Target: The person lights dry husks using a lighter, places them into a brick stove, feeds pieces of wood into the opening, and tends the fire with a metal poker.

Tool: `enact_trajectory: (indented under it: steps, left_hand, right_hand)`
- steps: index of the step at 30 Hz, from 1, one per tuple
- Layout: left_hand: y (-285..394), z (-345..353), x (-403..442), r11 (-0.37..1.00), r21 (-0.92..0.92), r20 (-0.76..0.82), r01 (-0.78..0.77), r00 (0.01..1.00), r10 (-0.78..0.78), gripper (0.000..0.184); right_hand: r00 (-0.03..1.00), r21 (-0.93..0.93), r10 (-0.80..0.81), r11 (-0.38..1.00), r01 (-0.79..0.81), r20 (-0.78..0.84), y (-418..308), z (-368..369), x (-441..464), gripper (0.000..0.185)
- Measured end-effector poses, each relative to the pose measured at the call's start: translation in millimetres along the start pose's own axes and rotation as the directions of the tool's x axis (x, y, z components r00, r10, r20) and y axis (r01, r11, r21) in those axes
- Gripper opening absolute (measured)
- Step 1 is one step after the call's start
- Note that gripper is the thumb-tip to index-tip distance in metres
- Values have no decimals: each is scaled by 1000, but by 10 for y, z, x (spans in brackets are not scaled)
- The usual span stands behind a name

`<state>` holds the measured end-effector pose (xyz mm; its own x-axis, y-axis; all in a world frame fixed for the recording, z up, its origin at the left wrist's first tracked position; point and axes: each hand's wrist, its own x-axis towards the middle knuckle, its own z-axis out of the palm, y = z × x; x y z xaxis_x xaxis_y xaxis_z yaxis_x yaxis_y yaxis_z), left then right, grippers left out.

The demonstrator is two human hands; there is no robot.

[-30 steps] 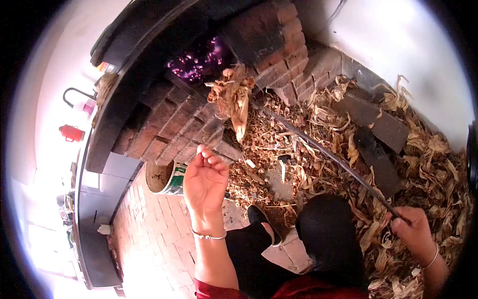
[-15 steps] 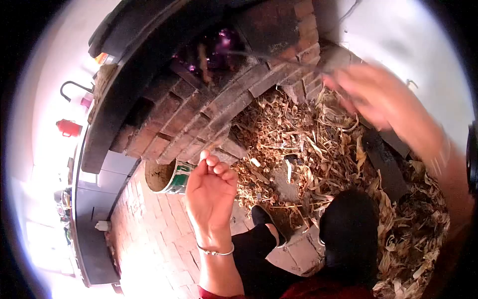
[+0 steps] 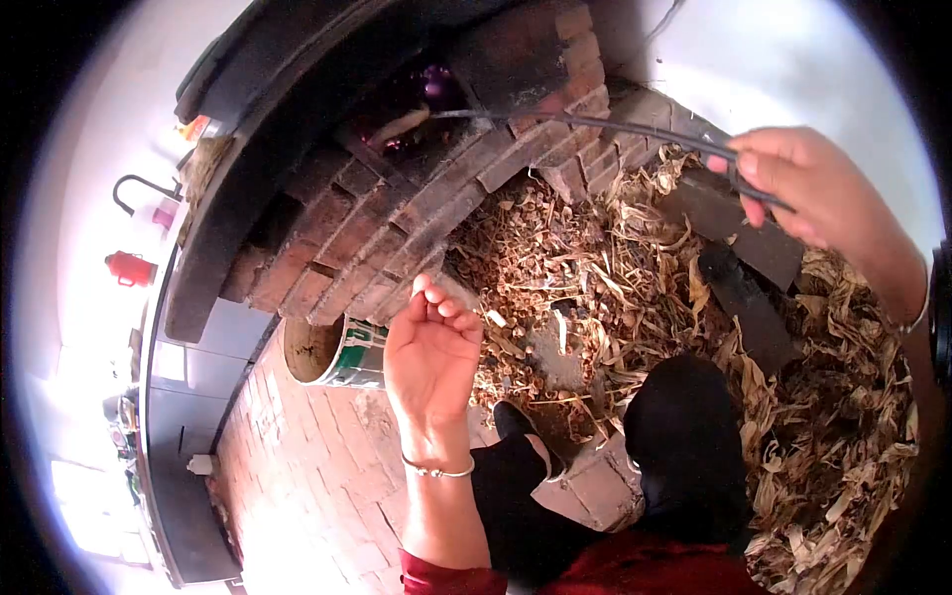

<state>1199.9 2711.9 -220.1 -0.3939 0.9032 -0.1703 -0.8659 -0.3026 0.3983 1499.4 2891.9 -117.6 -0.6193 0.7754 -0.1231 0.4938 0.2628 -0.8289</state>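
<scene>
My right hand [image 3: 808, 188] is closed round the bent end of a long, thin, dark metal fire poker [image 3: 635, 129]. The poker reaches left across the bricks into the opening of a brick stove [image 3: 347, 233]. Its far tip is at a pale, elongated piece [image 3: 402, 127], perhaps a corncob, at the mouth of the fire. Purple-looking embers [image 3: 433, 81] glow behind it. My left hand [image 3: 434, 362] is raised with the palm up and the fingers loosely curled, and I see nothing in it. A bracelet circles that wrist.
Dry husks and plant scraps [image 3: 555, 268] cover the floor before the stove, with a larger husk heap [image 3: 833, 446] at right. A white-and-green bucket [image 3: 359, 355] lies beside the stove, its mouth facing left. Dark flat slabs [image 3: 744, 307] lie among the husks.
My right hand, blurred before, is now sharp and a little farther right, with the poker plainly visible. The pale piece at the fire opening has turned from upright to slanted. My left hand has barely moved.
</scene>
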Motion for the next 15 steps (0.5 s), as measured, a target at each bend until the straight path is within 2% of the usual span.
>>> enact_trajectory:
  steps: [2, 3, 5, 9, 11, 15]
  left_hand:
    - [-18, 13, -18, 1000, -28, 29, 7, 1000, -6, 20]
    - [-14, 8, -26, 1000, -28, 33, 6, 999, -5, 20]
    - [13, -23, -55, 999, -15, 9, -42, 999, 42, 20]
    - [12, -12, -98, 998, -9, -42, -56, 998, 55, 20]
    - [2, -4, -109, 998, 11, -37, -67, 997, 68, 20]
    - [-32, 55, -106, 997, 5, -94, -76, 993, 76, 19]
  right_hand:
    - [1000, -10, 15, 1000, -15, -3, 47, 46, -94, 29]
    - [1000, 47, 29, 998, -28, -12, 62, 69, -146, 29]
    - [999, 144, 51, 988, -51, 4, 105, 78, -203, 29]
    - [996, 200, 81, 976, -84, 24, 119, 75, -208, 30]
    - [999, 113, -7, 994, 4, 32, 68, 118, -71, 30]
    - [990, 140, -132, 983, 123, 56, -115, 324, 764, 30]
